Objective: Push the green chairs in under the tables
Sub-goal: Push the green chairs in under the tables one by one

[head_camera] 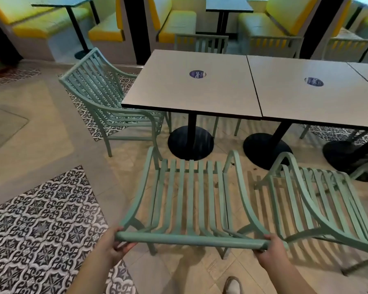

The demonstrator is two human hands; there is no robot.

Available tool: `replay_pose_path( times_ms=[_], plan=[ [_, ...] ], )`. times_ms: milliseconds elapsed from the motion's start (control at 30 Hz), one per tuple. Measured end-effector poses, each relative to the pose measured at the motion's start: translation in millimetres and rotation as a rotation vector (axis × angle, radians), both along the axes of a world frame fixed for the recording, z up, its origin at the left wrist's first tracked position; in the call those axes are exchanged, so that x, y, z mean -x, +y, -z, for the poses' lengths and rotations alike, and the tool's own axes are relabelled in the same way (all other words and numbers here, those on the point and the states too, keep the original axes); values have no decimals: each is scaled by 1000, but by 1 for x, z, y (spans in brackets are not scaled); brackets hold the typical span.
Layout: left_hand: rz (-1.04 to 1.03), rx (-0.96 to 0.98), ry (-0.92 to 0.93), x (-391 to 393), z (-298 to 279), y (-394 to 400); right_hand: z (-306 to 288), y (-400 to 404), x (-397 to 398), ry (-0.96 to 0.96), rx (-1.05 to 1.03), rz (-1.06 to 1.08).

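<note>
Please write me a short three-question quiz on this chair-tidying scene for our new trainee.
1. True or false: both hands grip the top rail of the held chair, the left hand at one end and the right hand at the other.
2. Multiple choice: the held chair's seat is A) fully under the left table, B) wholly short of its near edge, C) upside down on top of it.
3. Short answer: what round thing lies on the middle of each tabletop?

Key
1. True.
2. B.
3. A dark blue sticker; the middle table carries one too.
</note>
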State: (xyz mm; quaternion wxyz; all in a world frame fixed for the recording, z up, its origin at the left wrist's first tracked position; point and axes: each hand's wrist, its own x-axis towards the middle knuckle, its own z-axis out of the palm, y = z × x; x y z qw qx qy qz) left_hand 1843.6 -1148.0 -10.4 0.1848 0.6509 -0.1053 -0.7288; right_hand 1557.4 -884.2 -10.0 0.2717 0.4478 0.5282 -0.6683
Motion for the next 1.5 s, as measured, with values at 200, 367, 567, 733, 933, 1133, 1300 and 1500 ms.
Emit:
replay_pose_path(
  times_ms=[200,367,567,733,933,1133,1300,1500],
  plan=[
    [44,32,-23,26,5,-31,2,-20,26,-22,20,-18],
    [75,15,-24,57,7,-66,6,-46,57,-21,41,16],
    [69,34,-12,104,5,-113,5,-92,102,-9,57,16],
    [70,30,-55,134,5,-146,7,-122,125,-14,50,19],
    [96,40,-60,159,7,-185,10,-160,147,-5,44,34],
    [41,27,-29,185,4,-221,14,-191,166,9,53,28],
    [68,31,-49,203,4,-247,17,-213,182,37,47,36],
    [73,17,-37,221,7,-263,14,-231,198,85,43,52]
  ],
)
